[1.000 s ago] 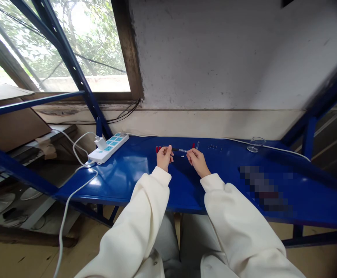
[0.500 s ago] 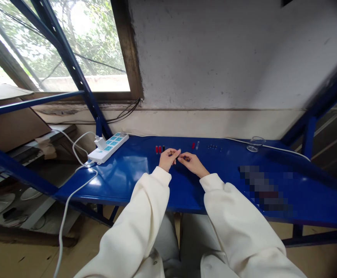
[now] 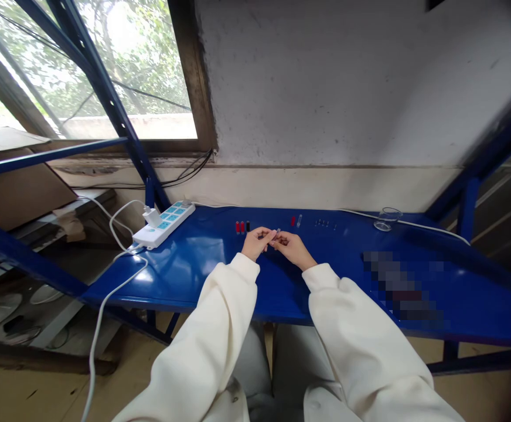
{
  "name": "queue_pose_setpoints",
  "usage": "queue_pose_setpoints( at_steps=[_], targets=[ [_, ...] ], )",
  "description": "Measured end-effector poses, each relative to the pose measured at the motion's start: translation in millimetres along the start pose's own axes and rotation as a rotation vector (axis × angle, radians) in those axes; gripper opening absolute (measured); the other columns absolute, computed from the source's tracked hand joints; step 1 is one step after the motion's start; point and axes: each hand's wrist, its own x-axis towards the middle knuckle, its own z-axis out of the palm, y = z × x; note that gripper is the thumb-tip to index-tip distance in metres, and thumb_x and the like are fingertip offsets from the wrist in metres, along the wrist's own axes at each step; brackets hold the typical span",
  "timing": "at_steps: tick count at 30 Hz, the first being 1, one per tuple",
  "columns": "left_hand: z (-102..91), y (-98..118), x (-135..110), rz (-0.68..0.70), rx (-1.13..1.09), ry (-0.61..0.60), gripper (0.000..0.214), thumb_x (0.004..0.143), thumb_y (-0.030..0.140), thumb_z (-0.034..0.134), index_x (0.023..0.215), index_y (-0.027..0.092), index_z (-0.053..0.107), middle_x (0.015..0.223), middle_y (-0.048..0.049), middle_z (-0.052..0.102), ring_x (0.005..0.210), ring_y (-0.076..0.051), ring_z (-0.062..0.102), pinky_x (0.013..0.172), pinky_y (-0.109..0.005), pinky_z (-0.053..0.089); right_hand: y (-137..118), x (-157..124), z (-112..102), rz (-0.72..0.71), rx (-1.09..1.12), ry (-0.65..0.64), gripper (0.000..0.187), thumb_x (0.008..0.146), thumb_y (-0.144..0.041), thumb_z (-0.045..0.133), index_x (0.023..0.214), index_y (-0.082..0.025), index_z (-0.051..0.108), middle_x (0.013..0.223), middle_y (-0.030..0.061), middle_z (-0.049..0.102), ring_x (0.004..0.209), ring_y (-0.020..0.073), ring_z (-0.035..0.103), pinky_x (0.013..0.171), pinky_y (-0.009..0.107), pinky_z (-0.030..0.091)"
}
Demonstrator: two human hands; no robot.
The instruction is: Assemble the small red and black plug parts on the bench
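Over the blue table (image 3: 194, 269), my left hand (image 3: 255, 243) and my right hand (image 3: 295, 250) meet with their fingertips pinched together. A small clear piece (image 3: 278, 231) pokes up between the fingertips and lies in my right hand's pinch. Whatever the left fingers grip is mostly covered and too small to name. Just behind my left hand stand two red cylinders (image 3: 240, 227) and a black cylinder (image 3: 248, 226). Beyond my right hand are another red cylinder (image 3: 293, 221) and a clear tube (image 3: 299, 221).
Several tiny clear parts (image 3: 322, 223) lie farther right, near a clear glass cup (image 3: 387, 220). A white power strip (image 3: 165, 225) with a plug and cable sits at the left. A blurred-out dark patch (image 3: 400, 287) covers the right side. Blue frame posts (image 3: 469, 208) flank the table.
My fingertips have come closer together, and the clear piece now shows between them, slightly right of where the left fingertips held a small bit. The things on the table have not moved.
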Motion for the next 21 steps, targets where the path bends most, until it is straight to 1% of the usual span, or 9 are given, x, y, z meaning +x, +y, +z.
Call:
queue_pose_setpoints(
  at_steps=[7, 13, 17, 19, 21],
  targets=[
    [0.7, 0, -1, -0.001, -0.005, -0.005, 0.036, 0.063, 0.047, 0.064, 0.072, 0.014, 0.054, 0.051, 0.0044, 0.051, 0.033, -0.003, 0.039, 0.032, -0.017, 0.026, 2, 1, -1, -0.016, -0.014, 0.007, 0.031, 0.069, -0.048, 0.056, 0.071, -0.017, 0.056, 0.064, 0.0012, 0.058, 0.056, 0.0121, 0.051, 0.055, 0.026, 0.040],
    [0.3, 0, 0, -0.020, 0.013, 0.022, 0.036, 0.065, 0.050, 0.061, 0.071, 0.015, 0.053, 0.045, 0.0058, 0.047, 0.032, -0.003, 0.038, 0.033, -0.017, 0.026, 1, -1, 0, -0.025, -0.042, 0.003, 0.030, 0.066, -0.047, 0.060, 0.068, -0.017, 0.055, 0.060, -0.0006, 0.055, 0.052, 0.0103, 0.046, 0.051, 0.024, 0.037],
    [-1.4, -4, 2, -0.026, 0.038, 0.077, 0.034, 0.065, 0.048, 0.061, 0.072, 0.015, 0.053, 0.048, 0.0052, 0.049, 0.036, -0.004, 0.042, 0.035, -0.017, 0.029, -2, -1, -3, -0.030, -0.152, 0.030, 0.028, 0.068, -0.045, 0.057, 0.065, -0.017, 0.055, 0.058, -0.0006, 0.055, 0.052, 0.0103, 0.045, 0.051, 0.023, 0.035],
    [-2.4, -6, 3, -0.028, 0.055, 0.103, 0.032, 0.066, 0.046, 0.060, 0.071, 0.015, 0.053, 0.050, 0.0046, 0.050, 0.037, -0.004, 0.042, 0.036, -0.017, 0.030, 2, 1, -8, -0.011, -0.252, 0.080, 0.026, 0.069, -0.043, 0.056, 0.064, -0.017, 0.056, 0.060, 0.0006, 0.057, 0.053, 0.0114, 0.046, 0.053, 0.024, 0.036],
    [-3.2, -8, 3, -0.025, 0.066, 0.103, 0.031, 0.068, 0.045, 0.059, 0.070, 0.015, 0.053, 0.051, 0.0039, 0.050, 0.037, -0.004, 0.042, 0.035, -0.017, 0.029, 10, 4, -16, 0.028, -0.361, 0.161, 0.024, 0.068, -0.041, 0.056, 0.064, -0.017, 0.057, 0.060, 0.0019, 0.058, 0.055, 0.0129, 0.049, 0.054, 0.025, 0.037]
  ],
)
